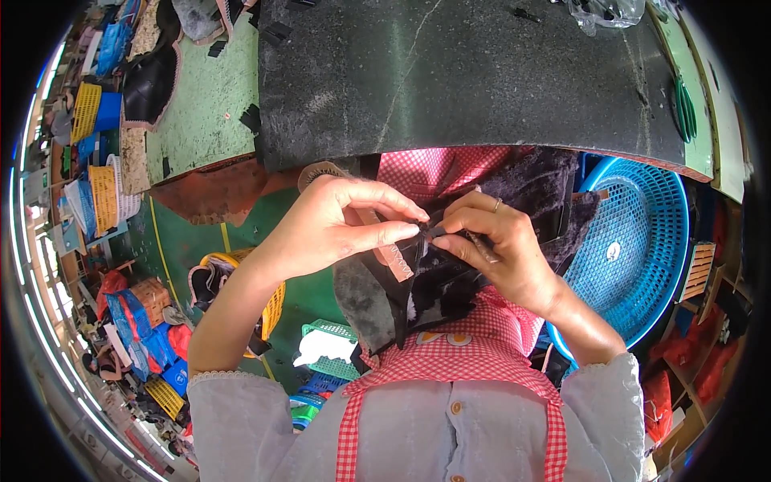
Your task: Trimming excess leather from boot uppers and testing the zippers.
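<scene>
Both hands meet over my lap, just below the edge of a dark worktable point(482, 72). My left hand point(337, 221) pinches the edge of a black furry fabric piece point(434, 281) with a beige backing strip between thumb and forefinger. My right hand point(502, 245), a ring on one finger, grips the same piece from the right, fingers curled around its dark pile. More black fur point(546, 181) drapes behind the right hand. The piece hangs over my red-and-white checked apron point(474, 353).
A large blue plastic basket point(642, 249) stands at my right. On the green floor to the left lie a yellow basket point(273, 305) with dark pieces, a green crate point(333, 349), and stacked coloured baskets point(100, 161). Shelves with red items sit at the far right.
</scene>
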The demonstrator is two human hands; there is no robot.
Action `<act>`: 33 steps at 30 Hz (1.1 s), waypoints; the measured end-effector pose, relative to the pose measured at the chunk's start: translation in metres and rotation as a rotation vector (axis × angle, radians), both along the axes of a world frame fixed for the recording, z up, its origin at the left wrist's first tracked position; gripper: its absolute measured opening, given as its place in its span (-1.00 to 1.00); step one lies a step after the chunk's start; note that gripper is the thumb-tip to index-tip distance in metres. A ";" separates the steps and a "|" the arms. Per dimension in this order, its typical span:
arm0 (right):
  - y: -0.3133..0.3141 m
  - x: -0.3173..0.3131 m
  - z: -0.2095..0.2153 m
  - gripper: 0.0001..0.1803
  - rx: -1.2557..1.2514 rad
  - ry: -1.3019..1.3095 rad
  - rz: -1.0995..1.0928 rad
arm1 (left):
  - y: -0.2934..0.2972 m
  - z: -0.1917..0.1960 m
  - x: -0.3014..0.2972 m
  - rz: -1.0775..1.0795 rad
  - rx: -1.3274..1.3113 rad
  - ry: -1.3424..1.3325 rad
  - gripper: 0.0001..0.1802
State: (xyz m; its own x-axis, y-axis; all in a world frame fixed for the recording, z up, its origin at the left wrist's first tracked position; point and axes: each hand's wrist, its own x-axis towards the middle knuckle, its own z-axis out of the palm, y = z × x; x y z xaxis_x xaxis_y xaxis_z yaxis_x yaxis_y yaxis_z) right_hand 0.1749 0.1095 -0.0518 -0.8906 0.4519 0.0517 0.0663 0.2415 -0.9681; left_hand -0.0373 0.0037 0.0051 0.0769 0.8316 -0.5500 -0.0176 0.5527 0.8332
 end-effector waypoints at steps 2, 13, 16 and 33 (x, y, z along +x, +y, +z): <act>-0.001 0.000 0.002 -0.84 -0.003 0.004 0.002 | 0.000 -0.002 -0.001 -0.009 0.071 0.050 -0.83; 0.003 -0.002 0.013 -0.85 0.010 -0.095 0.010 | 0.000 -0.003 -0.001 0.017 0.027 0.019 -0.85; 0.004 -0.004 0.020 -0.86 -0.034 -0.158 0.035 | 0.000 -0.006 0.000 0.002 0.034 0.022 -0.84; 0.001 -0.007 0.010 -0.60 0.002 0.044 0.022 | 0.000 -0.008 0.001 0.019 0.022 -0.021 -0.88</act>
State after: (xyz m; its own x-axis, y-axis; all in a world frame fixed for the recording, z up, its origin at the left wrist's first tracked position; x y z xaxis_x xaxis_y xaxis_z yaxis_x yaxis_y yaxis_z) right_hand 0.1683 0.1102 -0.0422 -0.8972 0.4320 0.0914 0.0187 0.2440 -0.9696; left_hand -0.0367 0.0041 -0.0030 0.0719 0.8449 -0.5301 -0.0457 0.5337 0.8444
